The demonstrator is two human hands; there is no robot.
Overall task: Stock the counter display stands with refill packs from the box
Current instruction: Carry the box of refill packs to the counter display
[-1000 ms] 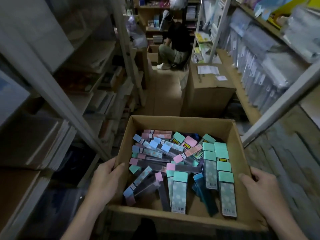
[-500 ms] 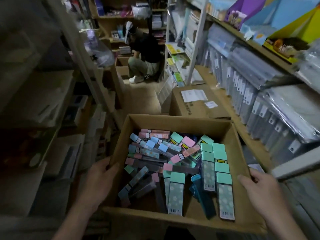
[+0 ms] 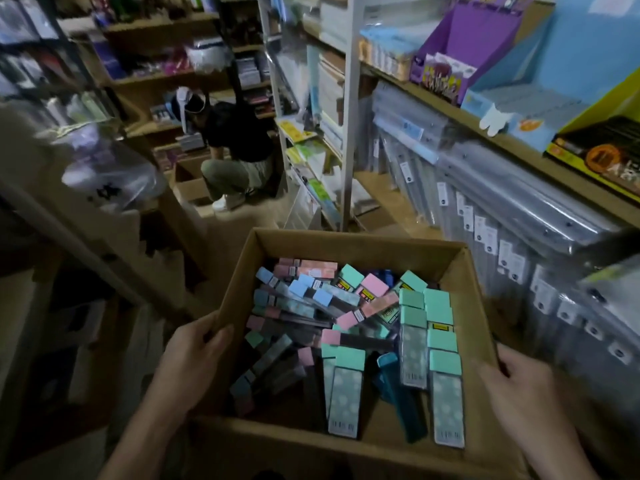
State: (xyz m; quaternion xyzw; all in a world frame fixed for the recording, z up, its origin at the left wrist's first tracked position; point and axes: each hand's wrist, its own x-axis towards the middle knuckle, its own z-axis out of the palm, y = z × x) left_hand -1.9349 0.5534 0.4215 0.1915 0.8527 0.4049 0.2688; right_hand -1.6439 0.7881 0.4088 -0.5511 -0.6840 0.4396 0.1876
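Both hands hold the box point(image 3: 346, 247): the left hand point(image 3: 194, 362) curls its fingers round the left wall, thumb inside, and the right hand point(image 3: 519, 393) clasps the right wall. Refill packs point(image 3: 346, 400) lie loose between them. The mint ones run near-to-far, closer to the right hand. Display stands point(image 3: 464, 46) sit far right on a shelf point(image 3: 519, 147).

The box point(image 3: 346, 242) has swung rightward: the crouching person point(image 3: 235, 157) now sits beyond its far-left corner, the sealed carton behind it is perhaps hidden, and a purple display stand point(image 3: 464, 43) shows above its far-right corner.
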